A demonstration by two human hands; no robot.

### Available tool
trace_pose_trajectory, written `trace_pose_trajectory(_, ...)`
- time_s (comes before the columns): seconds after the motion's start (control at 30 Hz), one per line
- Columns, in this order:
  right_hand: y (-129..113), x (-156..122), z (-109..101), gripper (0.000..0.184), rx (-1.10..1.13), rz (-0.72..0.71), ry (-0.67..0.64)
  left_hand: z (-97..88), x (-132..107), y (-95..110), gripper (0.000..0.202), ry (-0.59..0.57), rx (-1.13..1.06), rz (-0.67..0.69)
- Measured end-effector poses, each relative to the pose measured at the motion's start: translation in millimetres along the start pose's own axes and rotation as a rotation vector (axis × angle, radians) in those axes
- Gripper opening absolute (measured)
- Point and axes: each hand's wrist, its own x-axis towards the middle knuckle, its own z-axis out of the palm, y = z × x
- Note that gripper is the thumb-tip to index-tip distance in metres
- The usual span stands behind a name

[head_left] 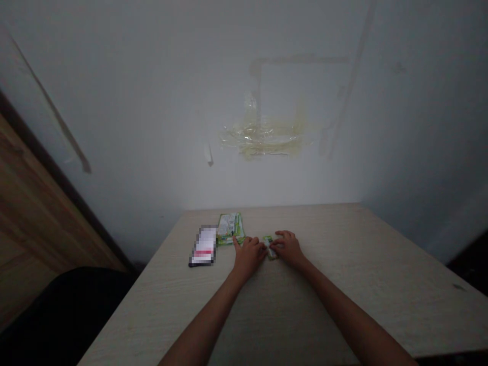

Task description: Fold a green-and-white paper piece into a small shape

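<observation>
A small, narrow green-and-white printed packet (271, 250) lies on the table between my two hands. My left hand (248, 255) is at its left edge, fingertips pinched together against it, with the thumb side hidden in part. From the other side my right hand (290, 250) presses thumb and fingertips on the packet, its index finger bent above. Just beyond my left hand lie several flat green printed packets (230, 224), stacked unevenly. The left fingers reach close to the lower edge of that stack; whether they touch it I cannot tell.
Left of the stack lies a phone-like flat object (205, 246), its face blurred into blocks. The pale wooden table (335, 305) meets a wall with clear tape (263, 136) stuck on it. A black chair back (72, 305) and a wooden panel (34, 203) stand at the left.
</observation>
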Motion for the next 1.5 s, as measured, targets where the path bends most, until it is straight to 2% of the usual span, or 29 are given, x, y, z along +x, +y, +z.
trace_pose_trajectory(0.6, 2, -9, -6, 0.004, 0.13, -0.051, -0.064, -5.6, -2, 2, 0.019, -0.053, -0.006, -0.034)
trace_pose_trajectory(0.9, 0, -15, -17, 0.005, 0.212, -0.097, -0.129, 0.5, -2, -1, 0.018, -0.016, -0.008, -0.026)
trace_pose_trajectory(1.03, 0, -16, -20, 0.011, 0.249, -0.096, -0.144, -0.7, -3, 1, 0.019, -0.025, -0.011, -0.047)
trace_pose_trajectory(1.13, -1, -18, -22, 0.007, 0.244, -0.121, -0.166, -2.3, -3, 3, 0.018, -0.023, -0.011, -0.048)
trace_pose_trajectory(1.5, 1, -21, -23, 0.006, 0.253, -0.165, -0.159, -1.9, -5, 0, 0.018, -0.002, -0.025, -0.009)
